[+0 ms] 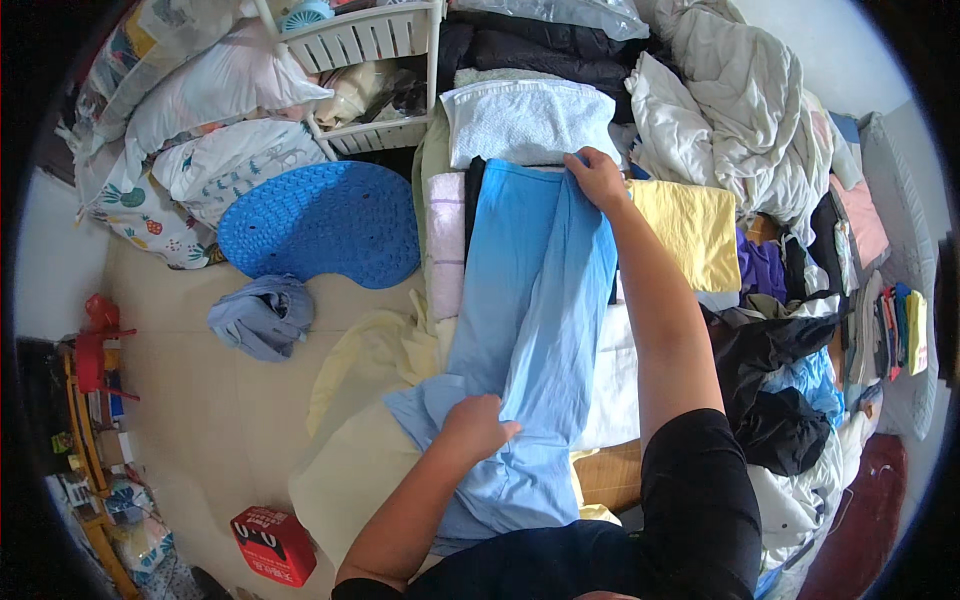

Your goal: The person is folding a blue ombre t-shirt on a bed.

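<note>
A light-blue garment [510,270], darker blue at its far end, lies stretched lengthwise in front of me with a fold running down its right side. My right hand [597,178] pinches its far right corner, arm reached out. Lower down, my left hand [474,430] is closed on the cloth near its left edge, where the fabric bunches. Just beyond the far end sits a folded white towel [528,120]. A folded yellow cloth [685,235] is right of my right hand, and a pale lilac towel [447,245] lies along the garment's left side.
A blue bumpy mat [320,225] and a crumpled blue-grey garment [262,317] are on the left. Behind stands a white plastic rack [360,45]. Rumpled white bedding [725,110] and black clothes [780,400] lie to the right. A red box [272,545] stands on the floor.
</note>
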The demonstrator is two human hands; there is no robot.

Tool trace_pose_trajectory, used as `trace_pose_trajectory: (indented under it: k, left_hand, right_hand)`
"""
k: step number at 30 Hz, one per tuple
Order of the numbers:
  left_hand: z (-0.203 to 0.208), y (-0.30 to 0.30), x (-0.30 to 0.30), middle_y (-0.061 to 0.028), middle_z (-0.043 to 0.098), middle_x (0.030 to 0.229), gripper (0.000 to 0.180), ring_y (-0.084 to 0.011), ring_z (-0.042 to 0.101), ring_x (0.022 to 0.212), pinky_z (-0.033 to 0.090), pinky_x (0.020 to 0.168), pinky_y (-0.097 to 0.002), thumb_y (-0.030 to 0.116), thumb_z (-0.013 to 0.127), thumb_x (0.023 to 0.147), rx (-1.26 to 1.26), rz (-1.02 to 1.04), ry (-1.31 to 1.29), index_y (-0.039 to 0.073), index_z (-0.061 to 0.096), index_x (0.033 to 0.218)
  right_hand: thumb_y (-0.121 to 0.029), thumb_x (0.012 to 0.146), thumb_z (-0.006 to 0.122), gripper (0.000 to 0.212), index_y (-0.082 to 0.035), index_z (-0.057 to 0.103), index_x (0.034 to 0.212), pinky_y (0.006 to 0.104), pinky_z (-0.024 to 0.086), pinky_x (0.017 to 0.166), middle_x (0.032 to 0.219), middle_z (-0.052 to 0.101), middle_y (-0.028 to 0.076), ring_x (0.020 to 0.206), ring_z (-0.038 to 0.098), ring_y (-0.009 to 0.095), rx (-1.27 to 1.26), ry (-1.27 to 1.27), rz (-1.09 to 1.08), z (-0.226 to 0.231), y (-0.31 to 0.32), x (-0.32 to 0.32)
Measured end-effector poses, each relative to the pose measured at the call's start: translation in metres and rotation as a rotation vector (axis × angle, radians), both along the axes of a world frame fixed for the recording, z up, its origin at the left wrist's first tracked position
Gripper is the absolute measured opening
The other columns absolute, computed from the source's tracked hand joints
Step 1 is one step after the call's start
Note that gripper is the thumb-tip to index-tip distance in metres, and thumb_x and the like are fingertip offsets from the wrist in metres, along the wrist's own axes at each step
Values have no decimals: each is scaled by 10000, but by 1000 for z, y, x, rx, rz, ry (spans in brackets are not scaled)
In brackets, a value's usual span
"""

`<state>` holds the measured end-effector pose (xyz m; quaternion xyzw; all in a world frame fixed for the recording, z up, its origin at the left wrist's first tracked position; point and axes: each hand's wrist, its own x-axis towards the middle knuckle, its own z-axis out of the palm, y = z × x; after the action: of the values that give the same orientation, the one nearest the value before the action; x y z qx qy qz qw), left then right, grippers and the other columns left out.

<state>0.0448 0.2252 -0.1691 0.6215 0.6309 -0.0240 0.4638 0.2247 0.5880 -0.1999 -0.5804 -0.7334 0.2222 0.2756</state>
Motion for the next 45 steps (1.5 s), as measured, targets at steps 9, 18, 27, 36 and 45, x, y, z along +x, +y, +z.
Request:
trace_pose_trajectory:
  k: [9, 18, 27, 36, 45]
  left_hand:
    - [11, -7, 8, -211, 674, 918, 626, -377, 664, 865, 528, 758, -441, 487, 771, 695, -25, -33, 190, -5, 570, 1026]
    - [48, 10, 26, -226, 446, 1344, 1109, -327, 454, 1236, 346, 1011, -526, 527, 822, 546, 344, -227, 304, 23, 340, 1408]
    - [-50, -2, 59, -152, 293, 1510, 855, -308, 200, 1420, 121, 1133, -549, 558, 647, 748, 716, -527, -53, 100, 391, 1423]
    - [-55, -16, 72, -137, 47, 1584, 898, -328, -49, 1456, -66, 1121, -592, 658, 507, 799, 559, -649, -67, 177, 232, 1506]
    - [-41, 1, 42, -179, 520, 1218, 596, -342, 519, 1107, 424, 920, -445, 149, 697, 775, 825, 308, -197, 57, 435, 1302]
  right_hand:
    - [-343, 935, 506, 296, -57, 586, 927, 489, 493, 726, 897, 640, 192, 812, 628, 405, 302, -281, 212, 0, -9, -11]
    - [-313, 874, 575, 325, -119, 570, 1134, 510, 329, 1000, 1089, 577, 139, 1127, 508, 337, 327, -514, 112, 2, -38, -4]
    - [-426, 921, 491, 595, -165, 370, 1442, 566, 150, 1121, 1502, 280, 210, 1390, 237, 404, 303, -450, 87, -37, -109, -10]
    - [-615, 919, 336, 702, -226, 254, 1498, 546, 87, 1142, 1548, 207, 165, 1433, 161, 347, 120, -503, 33, -45, -58, -7]
    - [-430, 924, 488, 653, -99, 311, 1458, 531, 160, 1128, 1494, 259, 246, 1404, 216, 382, 306, 114, -20, -41, -101, 6]
